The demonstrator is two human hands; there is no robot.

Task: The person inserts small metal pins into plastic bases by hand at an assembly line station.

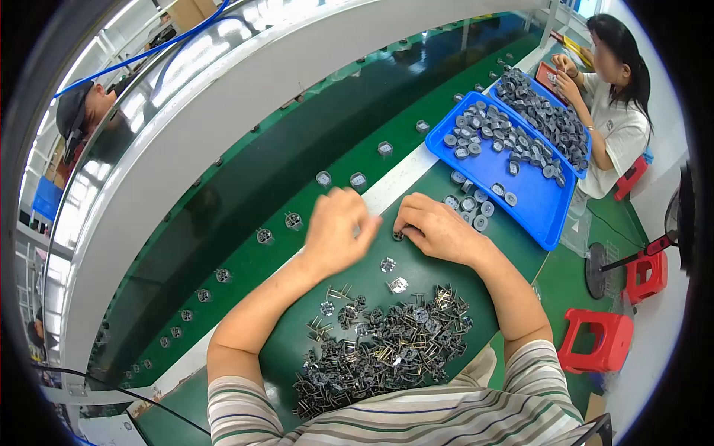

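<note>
My left hand (pixel 338 230), smeared by motion, is over the edge of the green bench near the belt; its fingers look curled, and whether anything is in them cannot be made out. On the bench to its right, my right hand (pixel 439 227) is closed, thumb and fingertips pinching a small dark round part (pixel 398 236). Just below lie a loose silvery disc-shaped part (pixel 387 264) and another silvery part (pixel 398 285). Closer to my body spreads a heap of small metal plug-pin parts (pixel 387 346). Several round grey housings (pixel 476 208) stand beyond my right hand.
A blue tray (pixel 547 227) of grey housings rests at the right, with a second filled blue tray (pixel 587 160) behind it. Spaced parts line the green conveyor belt (pixel 245 297) at left. A co-worker (pixel 613 104) sits at far right. Red stools (pixel 595 342) stand on the floor.
</note>
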